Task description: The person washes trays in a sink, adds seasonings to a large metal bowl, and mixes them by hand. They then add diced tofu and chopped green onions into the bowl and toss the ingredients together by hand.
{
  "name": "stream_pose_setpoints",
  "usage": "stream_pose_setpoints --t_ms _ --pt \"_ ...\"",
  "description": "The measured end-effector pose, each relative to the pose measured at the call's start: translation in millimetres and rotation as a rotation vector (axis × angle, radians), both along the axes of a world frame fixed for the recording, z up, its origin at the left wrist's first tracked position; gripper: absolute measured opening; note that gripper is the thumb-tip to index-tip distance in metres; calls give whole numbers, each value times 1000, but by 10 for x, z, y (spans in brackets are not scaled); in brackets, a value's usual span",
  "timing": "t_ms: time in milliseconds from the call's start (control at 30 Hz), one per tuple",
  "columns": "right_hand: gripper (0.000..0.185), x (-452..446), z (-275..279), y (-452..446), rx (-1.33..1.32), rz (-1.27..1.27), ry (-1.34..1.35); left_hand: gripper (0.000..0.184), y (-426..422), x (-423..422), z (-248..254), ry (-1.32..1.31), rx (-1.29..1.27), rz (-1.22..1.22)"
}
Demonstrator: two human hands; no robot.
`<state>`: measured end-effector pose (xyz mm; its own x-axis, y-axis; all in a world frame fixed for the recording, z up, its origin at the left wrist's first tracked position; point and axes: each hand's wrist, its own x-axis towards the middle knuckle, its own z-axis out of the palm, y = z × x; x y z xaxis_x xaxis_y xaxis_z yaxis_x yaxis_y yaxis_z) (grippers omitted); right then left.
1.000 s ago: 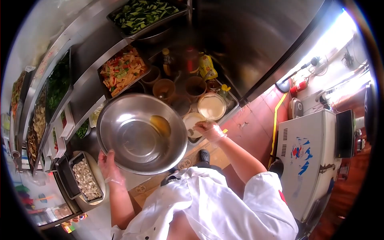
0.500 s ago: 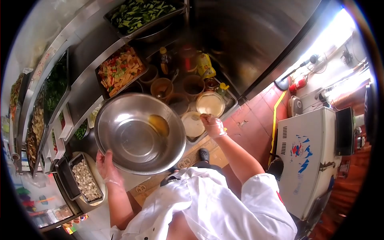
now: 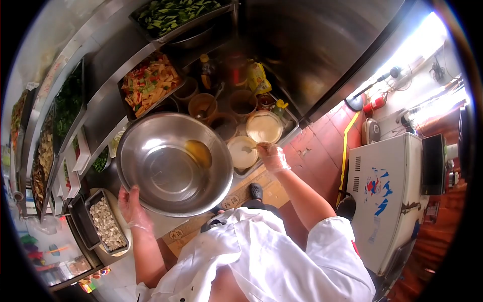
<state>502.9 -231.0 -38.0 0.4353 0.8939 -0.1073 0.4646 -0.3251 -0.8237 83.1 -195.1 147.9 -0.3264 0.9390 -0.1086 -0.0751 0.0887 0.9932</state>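
Observation:
A large steel bowl (image 3: 176,173) with a little yellow liquid in it is tilted slightly. My left hand (image 3: 134,206), in a clear glove, grips its lower left rim. My right hand (image 3: 271,156), also gloved, pinches the handle of a small spoon (image 3: 248,149). The spoon's tip is over a round container of white contents (image 3: 242,152). Just above it stands a second container with cream-coloured contents (image 3: 264,127). Brown tubs (image 3: 203,106) stand beside them, one with a spoon handle sticking out.
A tray of chopped orange and red pieces (image 3: 150,84) and a tray of cut greens (image 3: 173,15) sit on the shelves. A tray of pale cubes (image 3: 107,224) is at lower left. A yellow packet (image 3: 258,79) and a bottle (image 3: 206,70) stand behind the tubs.
My right hand has shifted slightly right, and the spoon now shows over the white contents. The bowl and my left hand have moved slightly left and up in view.

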Motion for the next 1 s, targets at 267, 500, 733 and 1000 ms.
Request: stream_pose_setpoints --t_ms 267,500,733,1000 --pt "27 -102 -157 -32 -106 -134 83 35 -7 -3 -12 -9 15 8" --pt "25 -50 164 -58 54 93 7 35 -6 -48 -50 -8 22 -14" --pt "24 25 359 108 134 377 -224 36 -21 10 28 6 17 -17" --pt "24 91 278 85 -7 331 -230 37 -36 0 33 -5 9 -13"
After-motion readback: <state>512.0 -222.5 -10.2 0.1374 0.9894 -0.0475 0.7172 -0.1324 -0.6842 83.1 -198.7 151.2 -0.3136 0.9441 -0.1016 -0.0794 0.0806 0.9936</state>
